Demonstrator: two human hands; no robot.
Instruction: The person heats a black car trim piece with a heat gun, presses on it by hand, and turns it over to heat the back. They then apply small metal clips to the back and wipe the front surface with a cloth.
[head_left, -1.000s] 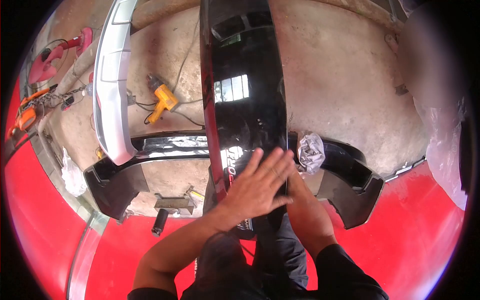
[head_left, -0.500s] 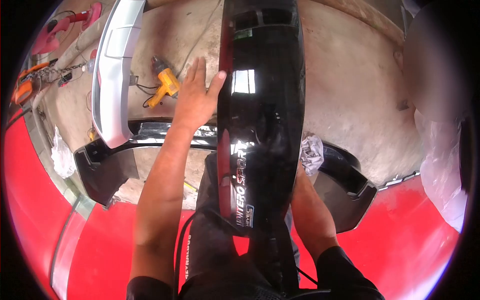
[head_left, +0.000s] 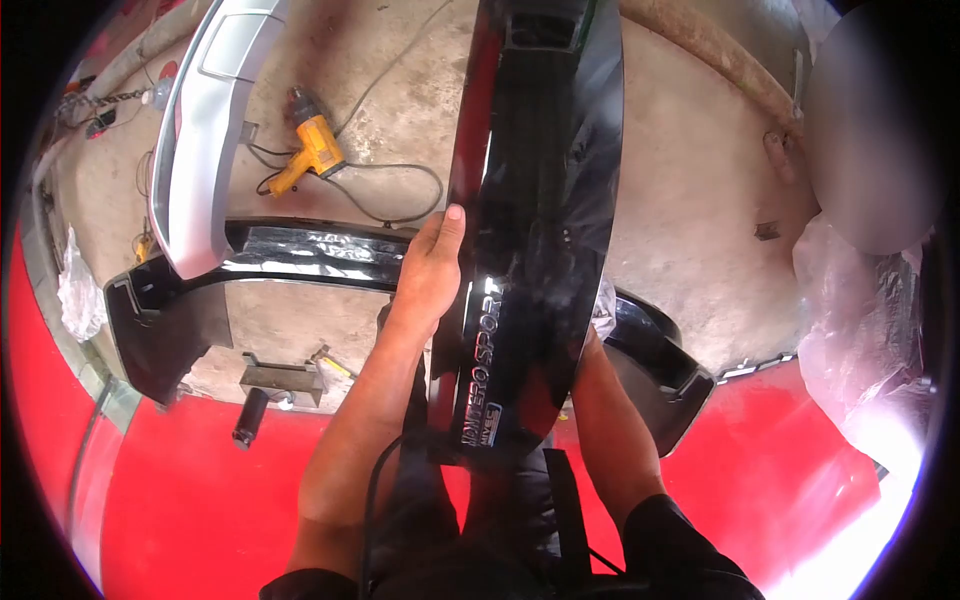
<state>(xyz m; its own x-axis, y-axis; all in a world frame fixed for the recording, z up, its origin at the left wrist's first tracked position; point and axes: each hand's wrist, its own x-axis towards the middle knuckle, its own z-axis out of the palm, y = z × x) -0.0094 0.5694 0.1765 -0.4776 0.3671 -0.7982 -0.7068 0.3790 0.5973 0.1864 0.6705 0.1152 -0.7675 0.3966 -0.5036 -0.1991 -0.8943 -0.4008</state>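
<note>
A long glossy black car panel (head_left: 540, 220) with "Montero Sport" lettering stands upright in front of me, running away from my body. My left hand (head_left: 432, 275) grips its left edge, the thumb on the near face and the fingers curled round behind. On the other side, my right forearm (head_left: 620, 410) reaches up to the panel's right edge. The right hand itself is hidden behind the panel. Beside that wrist, a bit of crumpled greyish wrap or cloth (head_left: 604, 305) shows past the edge.
Another black bumper (head_left: 320, 250) lies across the floor behind the panel. To the left are a silver bumper (head_left: 195, 150) and a yellow corded power tool (head_left: 312, 148). A metal bracket (head_left: 280, 378) lies near the red floor (head_left: 200, 480). Clear plastic sheeting (head_left: 855, 320) hangs at right.
My left hand, flat with fingers spread before, has moved down and closed on the panel's left edge. The panel's far end has tilted right. Less of the crumpled material shows.
</note>
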